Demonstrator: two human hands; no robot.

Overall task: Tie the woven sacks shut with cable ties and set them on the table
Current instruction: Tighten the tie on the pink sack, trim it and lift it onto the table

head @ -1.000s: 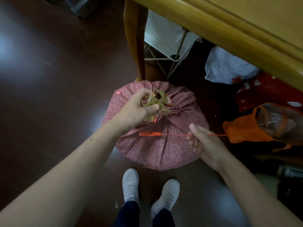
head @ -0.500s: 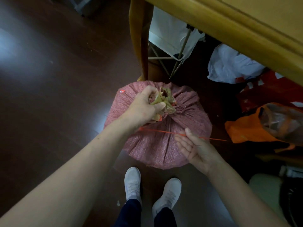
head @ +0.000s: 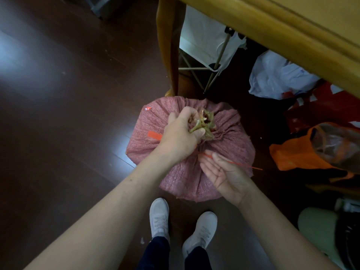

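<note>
A full pink woven sack (head: 231,152) stands on the dark floor just in front of my feet. My left hand (head: 181,137) grips its gathered neck, where a greenish inner liner (head: 204,123) sticks out. An orange cable tie (head: 233,162) runs behind that hand; its flat head end (head: 154,135) shows to the left of my hand and its thin tail points right. My right hand (head: 224,172) lies palm up under the tail, thumb and fingers pinching the strap near the neck.
The wooden table (head: 292,22) overhangs at the upper right, its leg (head: 167,51) just behind the sack. Under it lie white bags (head: 276,76), a wire rack, red bags and an orange plastic bag (head: 303,152). Dark floor spreads to the left.
The cable tie's head has passed behind my left hand and now shows on its left side. My right hand slid along the strap toward the sack's neck and turned palm up.
</note>
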